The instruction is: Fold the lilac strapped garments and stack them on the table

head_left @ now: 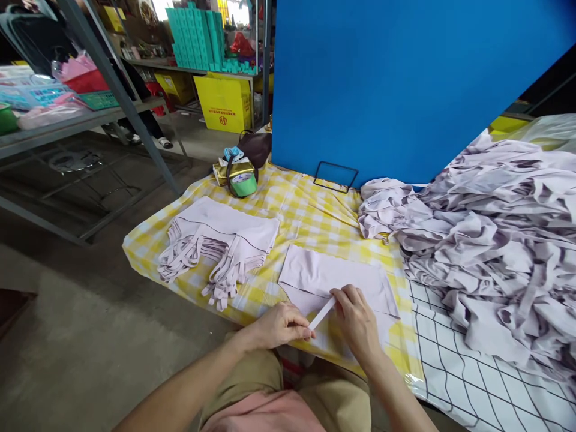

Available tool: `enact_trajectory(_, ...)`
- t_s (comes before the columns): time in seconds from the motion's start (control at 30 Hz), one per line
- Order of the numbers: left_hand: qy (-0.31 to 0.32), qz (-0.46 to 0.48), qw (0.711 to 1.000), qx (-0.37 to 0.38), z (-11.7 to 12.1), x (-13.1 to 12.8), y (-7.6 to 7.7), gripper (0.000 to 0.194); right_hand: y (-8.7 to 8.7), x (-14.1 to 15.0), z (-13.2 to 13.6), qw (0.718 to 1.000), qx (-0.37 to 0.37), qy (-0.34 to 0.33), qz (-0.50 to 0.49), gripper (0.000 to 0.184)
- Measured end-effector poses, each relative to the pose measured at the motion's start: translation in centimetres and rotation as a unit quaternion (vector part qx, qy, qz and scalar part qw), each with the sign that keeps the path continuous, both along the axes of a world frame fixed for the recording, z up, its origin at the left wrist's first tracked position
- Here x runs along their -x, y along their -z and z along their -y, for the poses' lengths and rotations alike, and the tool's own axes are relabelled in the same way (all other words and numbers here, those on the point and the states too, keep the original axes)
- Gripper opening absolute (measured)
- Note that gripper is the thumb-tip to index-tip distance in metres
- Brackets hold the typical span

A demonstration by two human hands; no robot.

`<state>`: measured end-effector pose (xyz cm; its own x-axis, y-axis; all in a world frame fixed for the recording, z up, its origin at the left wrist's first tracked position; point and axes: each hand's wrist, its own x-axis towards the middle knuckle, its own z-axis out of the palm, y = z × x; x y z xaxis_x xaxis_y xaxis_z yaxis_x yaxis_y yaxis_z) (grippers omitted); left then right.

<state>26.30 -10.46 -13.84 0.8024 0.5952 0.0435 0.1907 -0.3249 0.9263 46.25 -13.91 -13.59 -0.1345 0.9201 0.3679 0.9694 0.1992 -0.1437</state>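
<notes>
A pale lilac garment (pixel 324 273) lies flat on the yellow checked tablecloth (pixel 310 207) in front of me. Over its near edge, a narrow pale strap (pixel 323 313) is stretched slantwise between my hands. My left hand (pixel 281 325) pinches the lower end of the strap between thumb and fingers. At the upper end, close to the garment's hem, my right hand (pixel 355 315) grips the strap. To the left rests a neat stack of the same garments (pixel 225 225), with looped straps (pixel 222 270) hanging toward the table's front edge.
A large loose heap of lilac garments (pixel 499 234) covers the right side, on a white grid-patterned cloth (pixel 454 354). A blue panel (pixel 382 90) stands behind the table. Green tape (pixel 243 185) and a dark bag (pixel 256 148) sit at the back left. A metal shelf (pixel 135 108) stands further left.
</notes>
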Motion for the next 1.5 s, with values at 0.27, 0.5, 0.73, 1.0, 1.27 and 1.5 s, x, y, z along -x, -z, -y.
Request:
enact_trajectory(0.27, 0.043, 0.010, 0.999, -0.029, -0.2, 0.4, 0.4, 0.037, -0.5, -1.8, -0.8, 0.999, -0.025, -0.019, 0.026, 0.028)
enact_trajectory(0.5, 0.086, 0.006, 0.995, -0.046, -0.7, 0.7, -0.1, 0.035, -0.4, -3.0, -0.9, 0.999, -0.043, 0.010, -0.027, 0.030)
enact_trajectory(0.73, 0.062, 0.017, 0.998, -0.023, -2.4, 0.7, -1.9, 0.033, -0.8, -2.8, -0.7, 0.994, 0.022, 0.022, -0.101, 0.029)
enact_trajectory(1.0, 0.017, 0.034, 0.999, 0.028, -2.7, -0.5, -2.6, 0.028, -2.3, 0.9, 1.7, 0.963, 0.208, -0.075, -0.154, 0.038)
enact_trajectory(1.27, 0.044, 0.024, 0.999, -0.004, -2.2, -0.1, -2.3, 0.029, -0.2, 0.4, 1.6, 0.998, 0.043, 0.024, 0.032, 0.019)
enact_trajectory(1.5, 0.066, 0.018, 0.996, -0.059, -1.9, -0.1, -1.4, 0.025, 0.2, -1.7, 1.6, 0.997, 0.004, 0.034, 0.067, 0.023)
